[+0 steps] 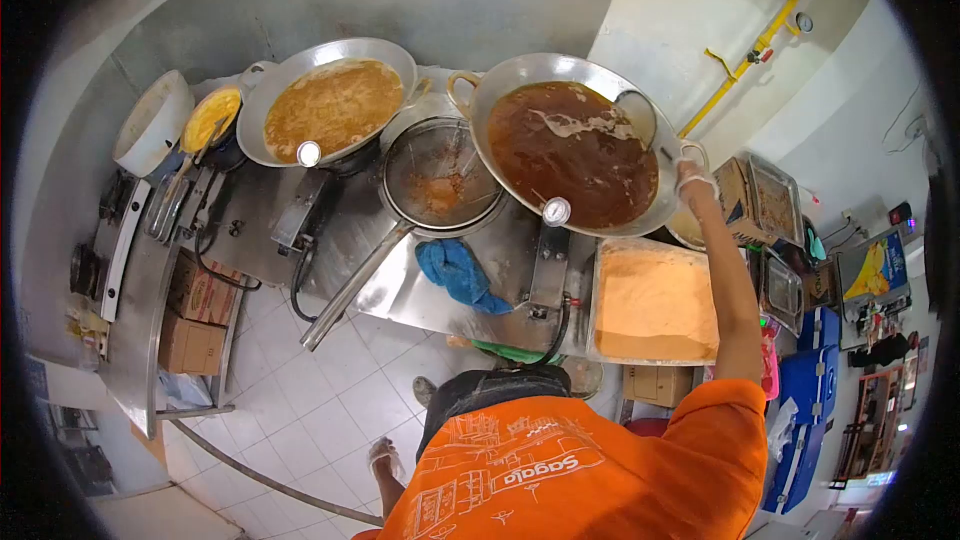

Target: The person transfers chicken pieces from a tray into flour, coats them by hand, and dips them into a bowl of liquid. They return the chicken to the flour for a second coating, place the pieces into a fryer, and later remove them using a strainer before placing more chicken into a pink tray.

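My right hand [695, 178], in a thin clear glove, is closed at the right rim of a large wok [560, 65] of dark brown oil [575, 155]. It seems to grip the handle of a round wire skimmer [636, 116], which rests against the wok's inner wall; the grip itself is partly hidden. Pale foam streaks the oil near the skimmer. A dial thermometer [556, 211] sits on the front rim. Low over the tiled floor hangs my left hand [383, 452], also gloved, holding nothing visible, its fingers loosely apart.
Left of the wok stand a long-handled strainer [437, 202] over a bowl and a second wok [255, 125] of lighter bubbling oil. A blue cloth [460, 275] lies in front. Beneath my right arm is a tray of orange powder [650, 302]. A yellow pipe [735, 75] runs up the wall.
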Tool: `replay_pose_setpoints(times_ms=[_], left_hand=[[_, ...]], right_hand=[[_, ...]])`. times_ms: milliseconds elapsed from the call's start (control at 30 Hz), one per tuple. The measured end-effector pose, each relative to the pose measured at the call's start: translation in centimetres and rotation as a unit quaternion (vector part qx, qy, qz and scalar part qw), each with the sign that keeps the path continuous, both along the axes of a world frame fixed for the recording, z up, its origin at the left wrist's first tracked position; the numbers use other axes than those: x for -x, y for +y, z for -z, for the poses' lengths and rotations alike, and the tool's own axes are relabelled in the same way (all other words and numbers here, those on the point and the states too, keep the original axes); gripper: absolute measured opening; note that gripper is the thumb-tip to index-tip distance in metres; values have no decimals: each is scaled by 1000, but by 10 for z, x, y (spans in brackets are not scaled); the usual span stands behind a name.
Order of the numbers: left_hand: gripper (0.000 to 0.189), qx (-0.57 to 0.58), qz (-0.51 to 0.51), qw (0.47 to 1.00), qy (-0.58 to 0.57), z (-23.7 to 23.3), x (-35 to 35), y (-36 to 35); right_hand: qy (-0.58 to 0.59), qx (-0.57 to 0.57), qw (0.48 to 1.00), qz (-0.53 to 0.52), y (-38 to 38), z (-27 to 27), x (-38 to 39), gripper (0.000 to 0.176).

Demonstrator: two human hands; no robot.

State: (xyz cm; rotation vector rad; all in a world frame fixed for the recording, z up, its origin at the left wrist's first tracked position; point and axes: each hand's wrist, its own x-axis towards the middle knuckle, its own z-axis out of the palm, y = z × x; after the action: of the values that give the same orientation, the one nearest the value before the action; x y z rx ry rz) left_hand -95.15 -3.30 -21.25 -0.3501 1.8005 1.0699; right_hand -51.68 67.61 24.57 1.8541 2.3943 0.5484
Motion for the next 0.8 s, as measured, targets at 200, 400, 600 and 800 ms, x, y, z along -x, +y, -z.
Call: replay_pose_setpoints(times_ms=[200, 400, 600, 800], left_hand=[[24, -30, 0, 998, 53, -11, -12, 21], [20, -57, 67, 995, 45, -2, 0, 40], [17, -143, -11, 990, 14, 16, 31, 27], [18, -84, 23, 995, 38, -10, 53, -10]], right_hand=[[-275, 157, 907, -278, 48, 109, -10, 16], [158, 223, 919, -285, -56, 32, 85, 16], [457, 353, 805, -134, -75, 27, 109, 20], [426, 321, 837, -122, -101, -15, 140, 31]])
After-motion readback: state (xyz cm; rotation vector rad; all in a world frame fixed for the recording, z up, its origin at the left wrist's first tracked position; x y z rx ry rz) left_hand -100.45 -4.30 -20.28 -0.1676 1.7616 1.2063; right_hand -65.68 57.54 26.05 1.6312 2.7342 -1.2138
